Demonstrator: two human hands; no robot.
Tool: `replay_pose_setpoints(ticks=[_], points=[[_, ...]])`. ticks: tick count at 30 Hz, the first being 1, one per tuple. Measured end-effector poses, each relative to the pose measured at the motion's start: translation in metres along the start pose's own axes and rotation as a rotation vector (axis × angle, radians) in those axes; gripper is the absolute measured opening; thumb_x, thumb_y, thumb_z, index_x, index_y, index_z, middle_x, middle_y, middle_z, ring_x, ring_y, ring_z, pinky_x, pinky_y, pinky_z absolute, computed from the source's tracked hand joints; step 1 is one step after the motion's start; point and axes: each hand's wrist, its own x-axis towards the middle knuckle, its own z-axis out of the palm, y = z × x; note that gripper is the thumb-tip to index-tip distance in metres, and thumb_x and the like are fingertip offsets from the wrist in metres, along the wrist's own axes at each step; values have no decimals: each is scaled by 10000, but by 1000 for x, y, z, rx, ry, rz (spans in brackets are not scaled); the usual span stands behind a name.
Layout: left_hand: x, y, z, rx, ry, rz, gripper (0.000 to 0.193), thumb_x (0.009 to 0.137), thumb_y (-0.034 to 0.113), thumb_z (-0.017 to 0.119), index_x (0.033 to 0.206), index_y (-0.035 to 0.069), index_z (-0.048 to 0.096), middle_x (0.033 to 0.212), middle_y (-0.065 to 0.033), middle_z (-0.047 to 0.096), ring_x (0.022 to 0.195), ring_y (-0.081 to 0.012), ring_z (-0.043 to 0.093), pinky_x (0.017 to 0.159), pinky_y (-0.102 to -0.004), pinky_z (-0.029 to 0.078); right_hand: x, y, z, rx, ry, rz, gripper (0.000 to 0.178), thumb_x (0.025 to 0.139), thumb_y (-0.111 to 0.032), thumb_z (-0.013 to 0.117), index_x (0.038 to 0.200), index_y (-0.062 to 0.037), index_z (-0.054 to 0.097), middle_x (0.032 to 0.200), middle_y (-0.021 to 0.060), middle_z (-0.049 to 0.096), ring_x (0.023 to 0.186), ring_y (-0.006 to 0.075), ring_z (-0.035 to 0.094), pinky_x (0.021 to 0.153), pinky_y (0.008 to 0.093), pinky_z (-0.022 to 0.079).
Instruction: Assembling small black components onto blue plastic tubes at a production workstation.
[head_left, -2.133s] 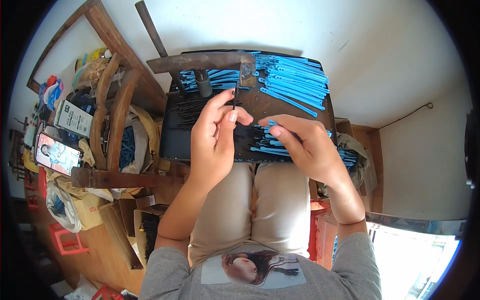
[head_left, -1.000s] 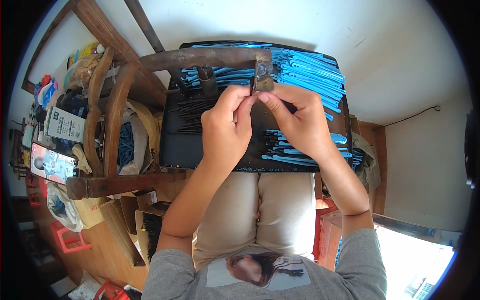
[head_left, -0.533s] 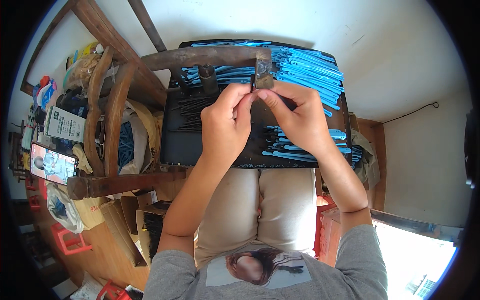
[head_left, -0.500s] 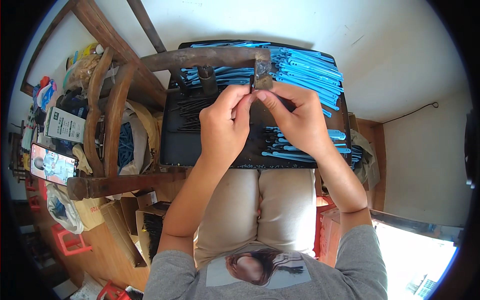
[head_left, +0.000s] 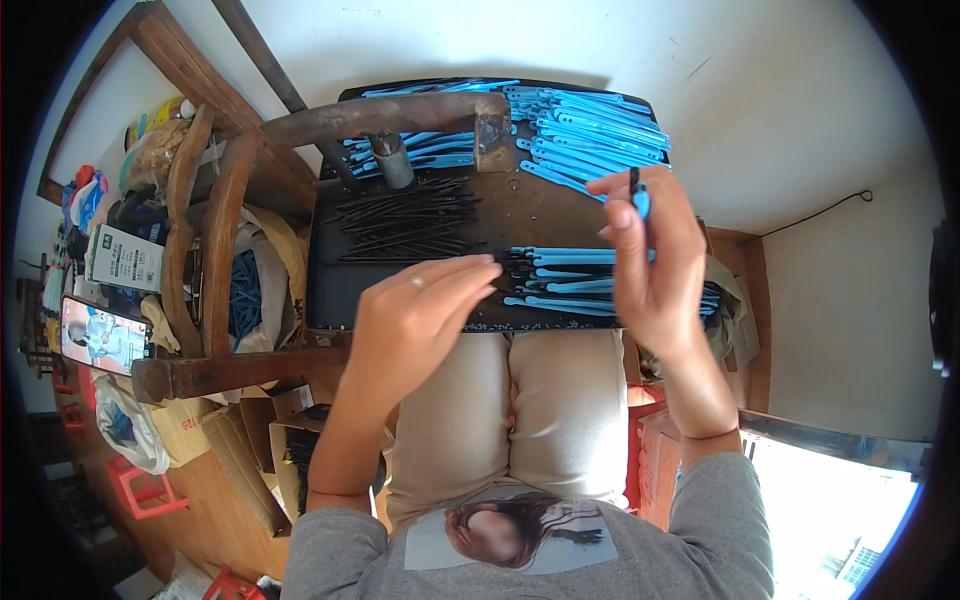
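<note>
A slim blue strip with a black end (head_left: 640, 197) stands pinched in my right hand (head_left: 660, 260), raised over the right part of the black tray (head_left: 330, 300). My left hand (head_left: 410, 320) hovers at the tray's near edge, fingers stretched out, their tips beside the black ends of a row of blue strips (head_left: 565, 285). Its thumb is mostly hidden. Left of that row lies a heap of thin black sticks (head_left: 405, 220). Farther back is a large pile of blue strips (head_left: 585, 125), with more blue strips (head_left: 440, 150) behind the wooden bar.
A wooden frame (head_left: 390, 115) with a metal post (head_left: 392, 160) reaches over the tray from the left. A phone (head_left: 105, 330), a bag of blue strips (head_left: 245, 295) and bags stand left. Cardboard boxes (head_left: 245, 450) and a red stool (head_left: 145, 490) are on the floor.
My hands have parted from the bar's end. The right moved right, carrying a blue strip; the left came down toward the near row. The view has shifted slightly.
</note>
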Motion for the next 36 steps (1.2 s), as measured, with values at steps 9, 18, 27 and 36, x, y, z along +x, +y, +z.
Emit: replay_pose_setpoints(ticks=[9,18,27,36], points=[[-15,-24,-38,273,-120,-6,204,733,-19,708,928,42,709,937,-71,709,820,-235,674,678,-312,544,-6,76,-32,-423,-356,126,185,843,-150,698,944,-2,653,906,131,633,773,314,611,675,361,497],[-7,-23,-40,372,-221,62,205,709,-12,677,900,55,711,889,-28,642,804,-218,622,655,-330,518,5,77,-37,-405,-515,233,136,806,-117,708,876,-5,675,802,131,659,676,254,615,625,351,493],[-3,-28,-47,412,-321,141,212,683,20,655,886,72,686,899,-22,632,859,-213,591,726,-335,464,15,59,-67,83,-239,392,77,851,-2,654,916,12,692,739,-14,613,622,43,478,520,203,317],[4,-34,-50,355,-399,294,154,723,49,614,871,73,649,882,-19,586,854,-201,568,781,-335,436,24,56,-44,136,-274,225,76,868,-71,691,920,-20,712,813,30,624,735,88,536,636,226,407]])
